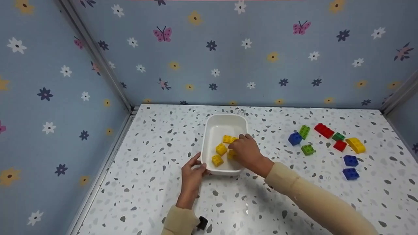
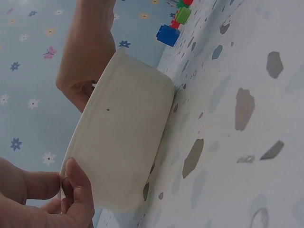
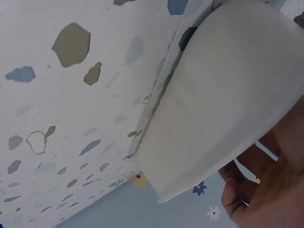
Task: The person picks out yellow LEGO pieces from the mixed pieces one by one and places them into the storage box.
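A white plastic container [image 1: 225, 119] stands on the speckled table with several yellow toy bricks [image 1: 221, 149] inside. My left hand [image 1: 192, 178] pinches the near left part of its rim; in the left wrist view the thumb and fingers [image 2: 78, 190] lie on either side of the rim. My right hand [image 1: 248, 151] reaches over the right rim, its fingers down among the yellow bricks. The right wrist view shows the right hand [image 3: 270, 190] with bent fingers beyond the container's outer wall [image 3: 218, 95]. I cannot tell whether a brick is between its fingertips.
Loose bricks lie on the right of the table: blue ones [image 1: 295, 138], green ones [image 1: 304, 132], red ones [image 1: 324, 130] and a curved yellow one [image 1: 356, 145]. Flower-patterned wall panels [image 1: 228, 65] close off the table's back and sides.
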`<state>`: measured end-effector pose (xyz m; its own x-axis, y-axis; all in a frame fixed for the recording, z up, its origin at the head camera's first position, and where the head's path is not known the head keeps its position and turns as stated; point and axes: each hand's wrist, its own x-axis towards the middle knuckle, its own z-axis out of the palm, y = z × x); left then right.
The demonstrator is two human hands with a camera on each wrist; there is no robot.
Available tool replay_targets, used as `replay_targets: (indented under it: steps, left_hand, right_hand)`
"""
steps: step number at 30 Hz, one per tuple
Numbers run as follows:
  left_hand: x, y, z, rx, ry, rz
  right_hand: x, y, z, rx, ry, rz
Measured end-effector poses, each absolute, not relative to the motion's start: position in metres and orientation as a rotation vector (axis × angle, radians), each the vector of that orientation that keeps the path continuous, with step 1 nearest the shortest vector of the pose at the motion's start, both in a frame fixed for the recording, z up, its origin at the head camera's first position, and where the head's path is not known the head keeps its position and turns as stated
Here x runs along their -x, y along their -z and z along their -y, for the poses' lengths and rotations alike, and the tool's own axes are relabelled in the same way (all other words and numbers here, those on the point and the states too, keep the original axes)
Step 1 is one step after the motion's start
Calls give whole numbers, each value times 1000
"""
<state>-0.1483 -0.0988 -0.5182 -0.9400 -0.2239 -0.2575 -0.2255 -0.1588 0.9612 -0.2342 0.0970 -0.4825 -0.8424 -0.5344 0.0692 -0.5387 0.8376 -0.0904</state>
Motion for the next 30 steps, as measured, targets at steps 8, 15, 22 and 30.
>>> replay_targets:
  steps: [8, 15, 22, 30]
  left_hand:
    - [148, 514, 98, 541, -2335, -2026]
    - [149, 515, 99, 529, -2345, -2030]
    - [149, 516, 99, 533, -2337, -2038]
    - [148, 517, 99, 540, -2338, -2045]
  right_hand:
    - [228, 471, -120, -768, -255, 2892]
    - [223, 469, -150, -718, -288, 2702]
    - [220, 473, -181, -693, -285, 2573]
    - [214, 482, -214, -674, -267, 2520]
